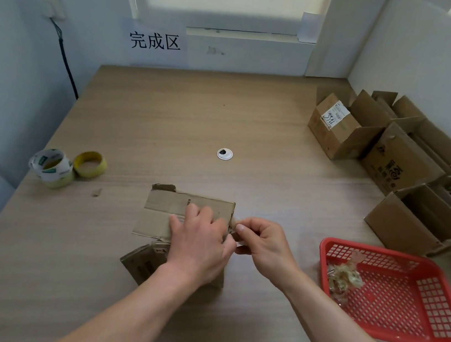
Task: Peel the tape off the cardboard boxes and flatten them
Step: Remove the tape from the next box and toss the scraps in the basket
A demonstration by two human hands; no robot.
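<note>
Forearms and hands over one cardboard box [167, 206], tape removal in progress.
Left hand [197, 242] lies flat, fingers extended, pressing the box against the table [167, 119], probably to keep it from lifting while tape is pulled. Right hand [262, 244] pinches a tape strip [235, 219] at the box's right edge between thumb and forefinger. One red basket [386, 337] sits right of the hands, within reach, holding one wad of peeled tape [344, 277]. At least four open boxes [340, 129] wait far right. Tape rolls [90, 164]: apparently three, two stacked.
</note>
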